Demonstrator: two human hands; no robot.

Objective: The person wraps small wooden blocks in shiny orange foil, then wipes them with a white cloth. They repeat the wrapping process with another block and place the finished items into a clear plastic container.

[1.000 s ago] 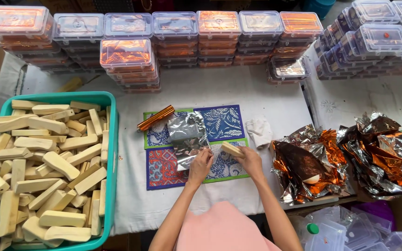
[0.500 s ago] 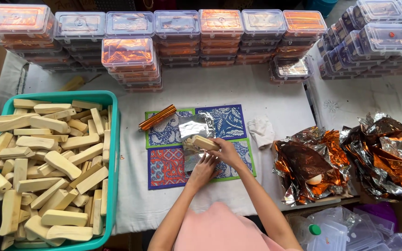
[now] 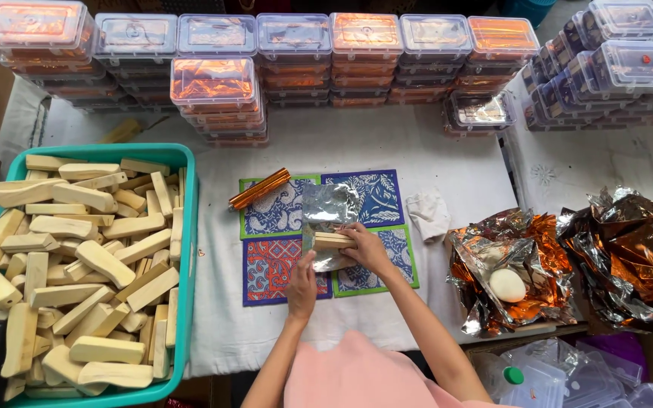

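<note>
Behind clear lidded boxes, hands wrap foil.

teal tub of pale sticks, stacked clear boxes.

L hand flat, palm down; R hand fingers curled, prob. gripping; both forearms extended fwd.

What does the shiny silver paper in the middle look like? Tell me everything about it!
The silver foil sheet is thin, crinkled and mirror-bright, like metallic wrapping film. It lies on a patchwork mat of blue, red and green patterned squares in the middle of the white-covered table. Its far part lies flat and open; its near edge curls up around a pale wooden stick lying across it. The right hand presses the stick on the foil, and the left hand touches the foil's near edge.
</note>
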